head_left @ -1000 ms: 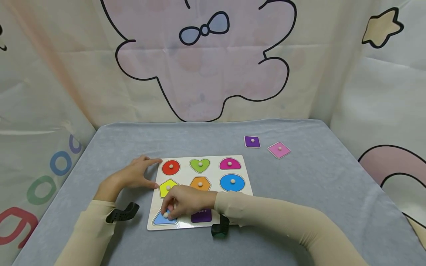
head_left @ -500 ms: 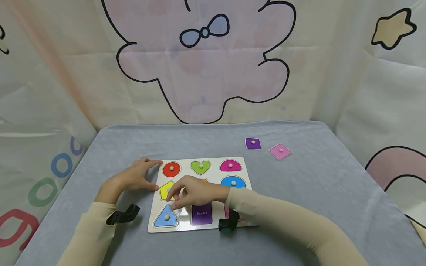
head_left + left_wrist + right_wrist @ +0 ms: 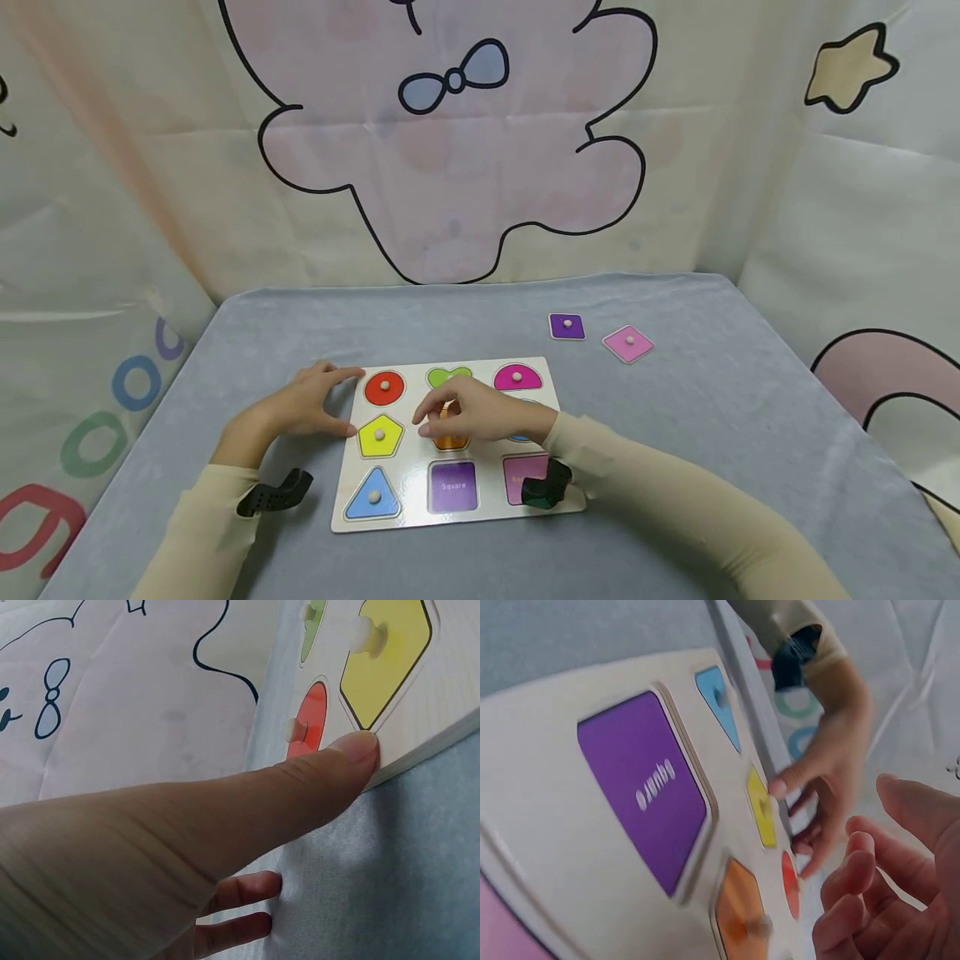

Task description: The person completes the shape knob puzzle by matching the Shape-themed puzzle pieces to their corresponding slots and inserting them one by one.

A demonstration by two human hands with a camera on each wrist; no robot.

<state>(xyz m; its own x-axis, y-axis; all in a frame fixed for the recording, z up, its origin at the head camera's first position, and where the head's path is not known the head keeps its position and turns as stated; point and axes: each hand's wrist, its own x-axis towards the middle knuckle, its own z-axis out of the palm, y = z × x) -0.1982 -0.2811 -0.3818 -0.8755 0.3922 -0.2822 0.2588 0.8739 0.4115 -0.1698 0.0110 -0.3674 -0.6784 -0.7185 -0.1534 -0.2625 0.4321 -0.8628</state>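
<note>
A white shape puzzle board (image 3: pixel 405 492) lies on the table. My left hand (image 3: pixel 300 404) rests at its left edge, and in the left wrist view the thumb (image 3: pixel 300 780) presses the edge beside the yellow pentagon (image 3: pixel 397 652). Over the middle of the board my right hand (image 3: pixel 480 408) hovers with loosely bent fingers and nothing between them, partly covering the orange hexagon (image 3: pixel 450 442). The blue triangle (image 3: pixel 372 496) sits in its slot at the front left. Next to it are the bare purple square slot (image 3: pixel 453 487) and a pink slot (image 3: pixel 517 479), partly hidden by the right wrist's camera.
Beyond the board's far right corner lie a purple square piece (image 3: pixel 567 326) and a pink diamond piece (image 3: pixel 627 343), each with a knob. The red circle (image 3: pixel 384 388) and magenta semicircle (image 3: pixel 517 377) fill the board's back row. Printed curtains stand around the table (image 3: pixel 675 400).
The right hand has let go of the blue triangle's knob and moved up and to the right over the board. The left hand stays at the board's edge.
</note>
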